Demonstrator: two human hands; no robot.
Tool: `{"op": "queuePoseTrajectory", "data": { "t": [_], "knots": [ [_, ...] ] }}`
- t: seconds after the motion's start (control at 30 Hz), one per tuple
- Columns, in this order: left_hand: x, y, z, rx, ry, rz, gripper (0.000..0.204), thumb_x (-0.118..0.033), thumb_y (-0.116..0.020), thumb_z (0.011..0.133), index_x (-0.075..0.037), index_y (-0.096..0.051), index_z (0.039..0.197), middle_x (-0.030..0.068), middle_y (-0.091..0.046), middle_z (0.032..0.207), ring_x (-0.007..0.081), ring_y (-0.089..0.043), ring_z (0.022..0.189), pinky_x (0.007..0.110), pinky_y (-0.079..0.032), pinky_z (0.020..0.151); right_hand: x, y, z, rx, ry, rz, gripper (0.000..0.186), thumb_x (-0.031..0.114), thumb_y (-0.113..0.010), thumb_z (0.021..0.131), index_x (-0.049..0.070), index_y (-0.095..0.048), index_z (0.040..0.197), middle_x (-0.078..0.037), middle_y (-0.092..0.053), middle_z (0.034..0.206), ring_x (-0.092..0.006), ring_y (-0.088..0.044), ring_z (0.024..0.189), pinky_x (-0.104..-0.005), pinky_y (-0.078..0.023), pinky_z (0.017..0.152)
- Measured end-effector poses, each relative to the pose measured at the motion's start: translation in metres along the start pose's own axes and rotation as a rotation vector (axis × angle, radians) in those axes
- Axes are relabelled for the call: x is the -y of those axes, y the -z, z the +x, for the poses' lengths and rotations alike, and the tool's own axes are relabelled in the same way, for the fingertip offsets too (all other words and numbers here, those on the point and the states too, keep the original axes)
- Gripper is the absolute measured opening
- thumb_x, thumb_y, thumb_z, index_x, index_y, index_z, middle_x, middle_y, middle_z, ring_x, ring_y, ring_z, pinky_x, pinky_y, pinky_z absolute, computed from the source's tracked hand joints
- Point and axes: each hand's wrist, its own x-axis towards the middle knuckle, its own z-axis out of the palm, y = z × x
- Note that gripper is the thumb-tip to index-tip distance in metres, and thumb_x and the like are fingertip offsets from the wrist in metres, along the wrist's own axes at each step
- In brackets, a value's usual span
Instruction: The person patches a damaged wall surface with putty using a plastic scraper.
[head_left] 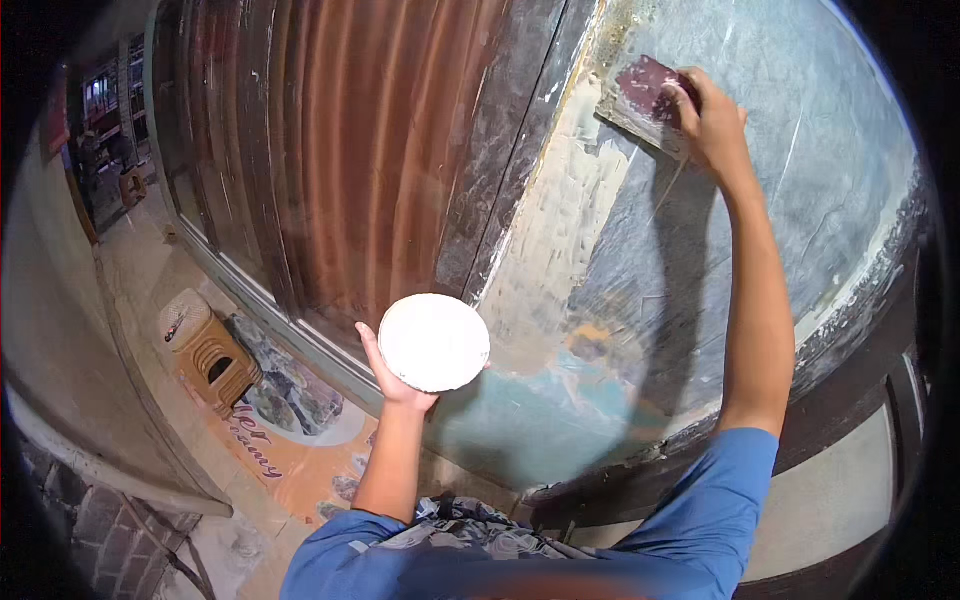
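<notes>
I'm seemingly spreading filler [565, 185], right hand [712, 125] gripping the scraper [648, 88], left hand [398, 385] cradling a round white container [434, 342]; next stroke wants even pressure.

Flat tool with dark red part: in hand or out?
In hand: the right hand grips the flat tool at its dark red part, thumb lying against it.
</notes>
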Motion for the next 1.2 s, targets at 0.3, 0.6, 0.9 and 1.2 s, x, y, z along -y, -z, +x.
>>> {"op": "queuePoseTrajectory", "data": {
  "t": [0.3,0.6,0.9,1.2],
  "knots": [
    [0.001,0.008,0.003,-0.014,0.002,-0.013,0.095,-0.086,-0.034,0.083,-0.013,-0.044,0.142,0.0188,-0.047,0.143,0.0517,-0.052,0.12,0.084,-0.042,0.082,0.005,0.009,0.016,-0.001,-0.015,0.083,0.03,0.033,-0.059,0.098,0.008,-0.064,0.114,-0.015,-0.072,0.102,-0.0319,-0.07,0.095,-0.0354,-0.051,0.081],
    [-0.001,0.012,0.008,-0.057,-0.005,-0.021,0.094,-0.086,-0.032,0.084,-0.013,-0.044,0.143,0.0187,-0.046,0.144,0.0514,-0.051,0.121,0.083,-0.042,0.083,-0.014,0.006,0.041,-0.032,-0.046,0.104,0.032,0.04,-0.058,0.096,0.017,-0.065,0.118,-0.011,-0.073,0.106,-0.0337,-0.068,0.1,-0.0501,-0.04,0.089],
    [-0.006,0.012,0.008,0.063,0.012,0.024,0.094,-0.085,-0.034,0.084,-0.01,-0.048,0.14,0.0169,-0.05,0.142,0.0453,-0.053,0.122,0.076,-0.044,0.09,-0.008,0.006,0.034,-0.08,-0.06,0.038,0.032,0.042,-0.056,0.097,0.019,-0.065,0.119,-0.009,-0.073,0.103,-0.0327,-0.069,0.097,-0.0504,-0.04,0.089],
    [-0.009,0.019,0.01,-0.013,-0.004,-0.023,0.094,-0.085,-0.034,0.084,-0.013,-0.045,0.143,0.0189,-0.046,0.145,0.0509,-0.049,0.123,0.084,-0.04,0.085,0.008,0.008,0.014,0.058,0.026,-0.109,0.028,0.031,-0.061,0.097,0.009,-0.063,0.114,-0.015,-0.071,0.101,-0.0303,-0.069,0.092,-0.0364,-0.05,0.083]
  ]
}}
